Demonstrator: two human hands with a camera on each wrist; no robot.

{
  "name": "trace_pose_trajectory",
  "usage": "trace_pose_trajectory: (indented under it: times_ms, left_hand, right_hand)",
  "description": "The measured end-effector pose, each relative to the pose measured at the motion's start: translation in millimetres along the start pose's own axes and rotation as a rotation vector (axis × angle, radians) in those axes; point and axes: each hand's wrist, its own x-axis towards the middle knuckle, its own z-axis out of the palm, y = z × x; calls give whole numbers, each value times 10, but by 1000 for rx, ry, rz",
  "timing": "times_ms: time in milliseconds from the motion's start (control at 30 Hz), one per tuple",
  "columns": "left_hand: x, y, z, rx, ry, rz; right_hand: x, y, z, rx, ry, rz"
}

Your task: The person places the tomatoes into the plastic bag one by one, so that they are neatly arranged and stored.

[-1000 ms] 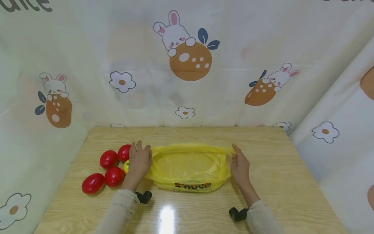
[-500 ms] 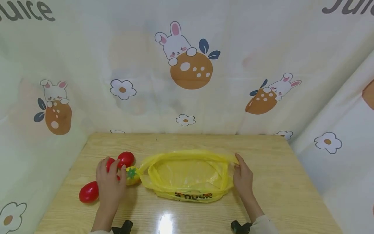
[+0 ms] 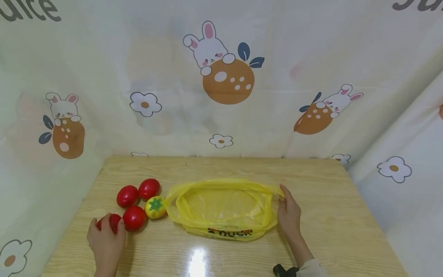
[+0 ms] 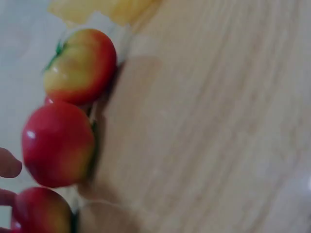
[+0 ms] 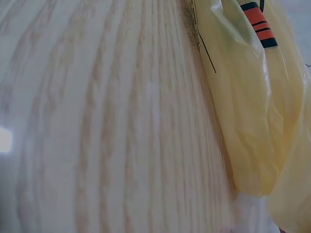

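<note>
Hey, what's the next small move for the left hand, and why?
Probably close the left hand around the leftmost red fruit, ready to lift: that hand lies over it, though its grip can't be judged, while the right hand pinches the bag, whose mouth stands open.

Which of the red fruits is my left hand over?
The leftmost red fruit, nearest you: your left hand partly hides it in the head view, while the other three red fruits lie uncovered.

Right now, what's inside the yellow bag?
The yellow bag shows only its own creased plastic through the open mouth; the bottom just behind its printed front is hidden.
</note>
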Motion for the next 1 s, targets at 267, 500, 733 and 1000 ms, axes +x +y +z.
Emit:
trace_pose_trajectory:
  times_ms: [267, 500, 733, 1000]
  left_hand:
    - [78, -174, 46, -57, -25, -26]
    - [112, -231, 55, -58, -44, -46]
    - [93, -234, 65, -94, -5, -32]
    - [73, -262, 61, -129, 9, -39]
  right_hand:
    - [-34, 34, 24, -5, 5, 7]
    - [-57, 26, 23, -8, 32, 11]
    - [-37, 11, 22, 27, 0, 54]
    - [-73, 32, 44, 24, 11, 38]
